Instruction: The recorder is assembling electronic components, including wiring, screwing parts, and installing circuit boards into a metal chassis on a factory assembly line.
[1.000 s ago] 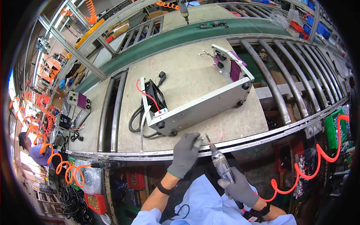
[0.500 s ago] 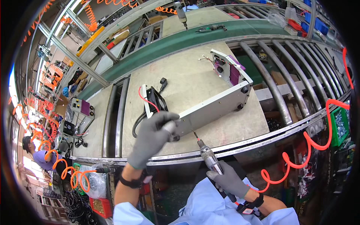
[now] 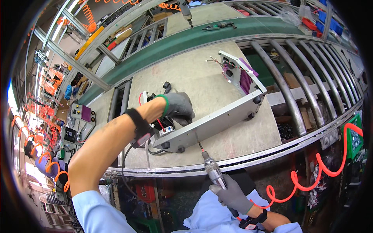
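- Far left, beyond the bench edge: a small grey control box with a purple face (image 3: 81, 113) stands on a side shelf, well apart from the work.
- Left hand (image 3: 178, 106): gloved in grey, fingers curled down over the left end of the metal chassis (image 3: 211, 122), gripping it. Half a second earlier this hand was raised in front of the chassis; it now rests on it, with the forearm stretched across the bench from the lower left.
- Chassis: lies on its side on the grey work board (image 3: 194, 85), long face toward the person, its end panel with purple part (image 3: 241, 75) at the far right. Black and red wires (image 3: 155, 116) spill out at the left end under the hand.
- Right hand (image 3: 232, 198): closed around a pneumatic screwdriver (image 3: 211, 173), whose tip touches the lower edge of the chassis. Earlier the tool hung below the bench rail; it now reaches up over it.
- Orange coiled air hose (image 3: 311, 182) trails to the right below the rail.
- Open room: bare board lies behind and right of the chassis; metal rollers (image 3: 295, 77) bound the right side.
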